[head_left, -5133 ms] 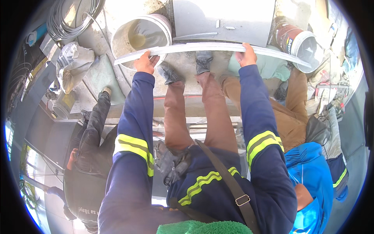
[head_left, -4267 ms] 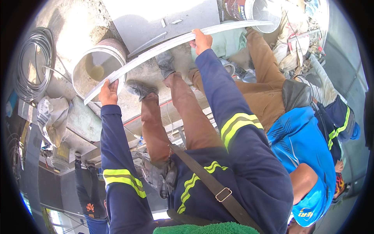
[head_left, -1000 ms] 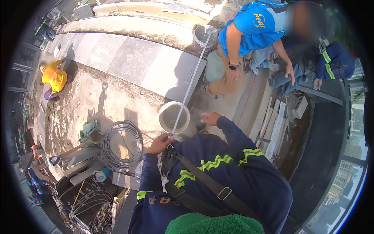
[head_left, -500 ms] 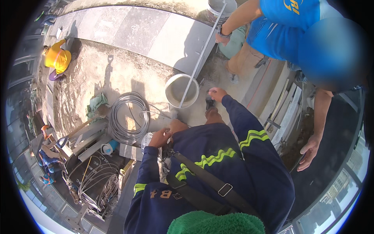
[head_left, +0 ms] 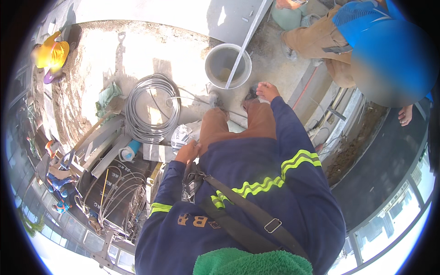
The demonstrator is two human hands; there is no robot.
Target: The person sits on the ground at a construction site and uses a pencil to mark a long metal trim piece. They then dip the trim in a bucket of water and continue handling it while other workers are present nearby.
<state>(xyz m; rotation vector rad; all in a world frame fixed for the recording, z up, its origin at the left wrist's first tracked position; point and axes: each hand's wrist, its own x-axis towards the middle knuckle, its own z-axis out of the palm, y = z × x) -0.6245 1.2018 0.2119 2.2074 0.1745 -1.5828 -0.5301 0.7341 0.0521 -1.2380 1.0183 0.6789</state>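
Strip [head_left: 239, 59]: smooth. Bucket [head_left: 207, 68]: matt plastic. Wire coil [head_left: 132, 114]: glossy metal. Towel [head_left: 252, 263]: fluffy cloth. Ground [head_left: 98, 55]: rough.

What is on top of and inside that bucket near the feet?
A long pale strip crosses over the bucket. Inside, a tan patch shows, too unclear to name. Whatever lies directly beneath the strip is covered and cannot be seen.

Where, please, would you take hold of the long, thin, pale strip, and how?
Probably grip the strip where it crosses the round, pale-rimmed bucket, the right hand coming from the person's side: it is narrow, with the open mouth beneath.
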